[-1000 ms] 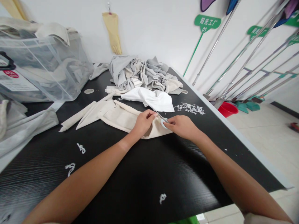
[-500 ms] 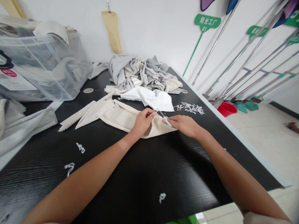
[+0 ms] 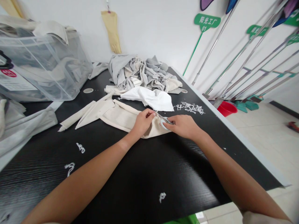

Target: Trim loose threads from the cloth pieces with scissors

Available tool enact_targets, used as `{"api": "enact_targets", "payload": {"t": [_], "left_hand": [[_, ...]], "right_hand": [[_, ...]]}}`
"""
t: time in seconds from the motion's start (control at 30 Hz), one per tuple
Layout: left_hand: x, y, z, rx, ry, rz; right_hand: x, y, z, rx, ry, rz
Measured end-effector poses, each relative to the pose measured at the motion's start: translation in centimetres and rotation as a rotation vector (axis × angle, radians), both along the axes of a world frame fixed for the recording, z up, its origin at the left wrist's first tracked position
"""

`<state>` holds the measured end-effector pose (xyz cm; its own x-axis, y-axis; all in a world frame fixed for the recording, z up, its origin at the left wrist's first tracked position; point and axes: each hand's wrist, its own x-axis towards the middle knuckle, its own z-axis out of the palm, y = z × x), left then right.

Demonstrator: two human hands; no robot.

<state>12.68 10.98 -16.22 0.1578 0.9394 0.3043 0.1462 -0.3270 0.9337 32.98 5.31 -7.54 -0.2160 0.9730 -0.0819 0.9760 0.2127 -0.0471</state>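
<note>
A cream cloth piece (image 3: 121, 116) lies flat in the middle of the black table (image 3: 130, 174). My left hand (image 3: 142, 122) rests on its near right corner with the fingers pinched on the fabric edge. My right hand (image 3: 183, 126) is closed round small light-blue-handled scissors (image 3: 163, 119), whose blades point left towards my left fingertips, right at the cloth's edge.
A white cloth (image 3: 151, 98) and a heap of grey and cream fabric (image 3: 142, 73) lie behind. A clear plastic bin (image 3: 44, 67) stands at the left. White thread scraps (image 3: 190, 108) dot the table. Metal poles (image 3: 245, 53) and a red basin (image 3: 227, 109) stand beyond the right edge.
My right hand drew back slightly to the right with the scissors, then returned to the cloth edge by my left fingertips. My left hand stayed on the cloth.
</note>
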Motion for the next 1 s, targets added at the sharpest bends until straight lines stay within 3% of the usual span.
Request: {"api": "enact_targets", "payload": {"t": [0.37, 1.0], "left_hand": [[-0.1, 0.2, -0.33, -0.001, 0.019, -0.003], [0.18, 0.05, -0.32, -0.051, -0.034, -0.037]], "right_hand": [[0.24, 0.22, -0.42, 0.074, -0.024, 0.054], [0.3, 0.04, 0.2, 0.024, 0.016, 0.007]]}}
